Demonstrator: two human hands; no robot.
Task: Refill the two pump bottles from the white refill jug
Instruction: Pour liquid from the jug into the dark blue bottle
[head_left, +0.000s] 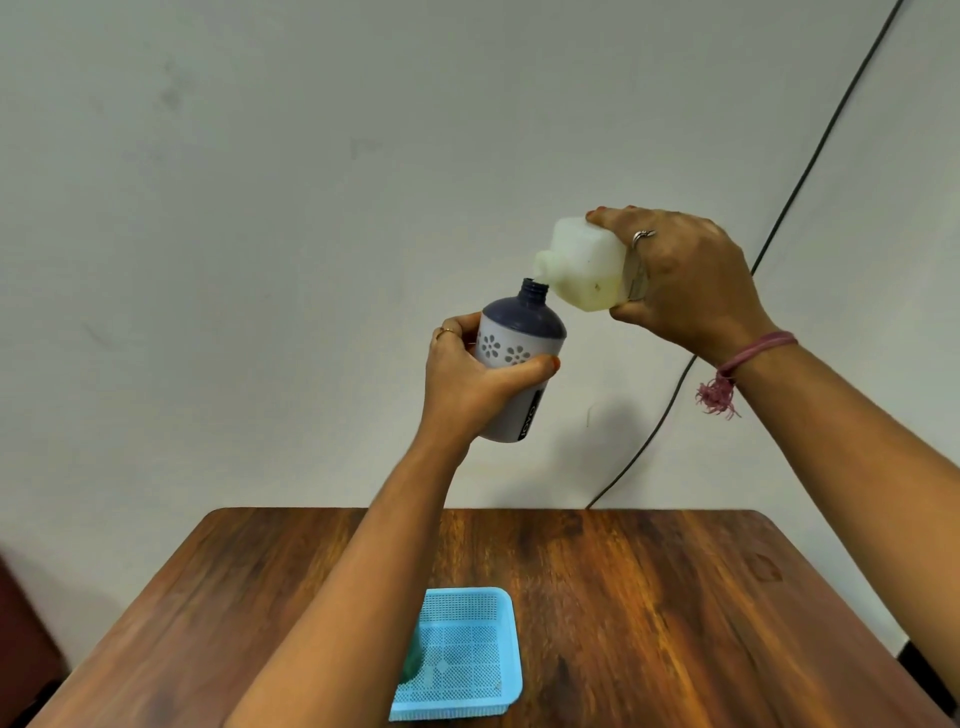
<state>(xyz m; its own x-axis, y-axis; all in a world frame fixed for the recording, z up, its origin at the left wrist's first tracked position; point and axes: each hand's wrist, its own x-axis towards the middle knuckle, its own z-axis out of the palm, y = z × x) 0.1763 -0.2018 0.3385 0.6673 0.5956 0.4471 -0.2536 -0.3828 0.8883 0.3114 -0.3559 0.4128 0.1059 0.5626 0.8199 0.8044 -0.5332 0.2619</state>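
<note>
High above the table, my left hand (470, 376) grips a grey bottle (519, 343) with a dark blue shoulder, white flower prints and an uncapped neck. The bottle leans slightly right. My right hand (685, 280) holds the white refill jug (584, 267) tipped on its side, with pale yellowish liquid pooled in its lower half. The jug's spout sits just above and to the right of the bottle's open neck. A green object (414, 656) lies in the blue basket, mostly hidden behind my left forearm.
A wooden table (649, 597) fills the lower part of the view. A light blue mesh basket (467, 654) stands near its front middle. A dark cable (810, 166) runs diagonally down the white wall behind the table.
</note>
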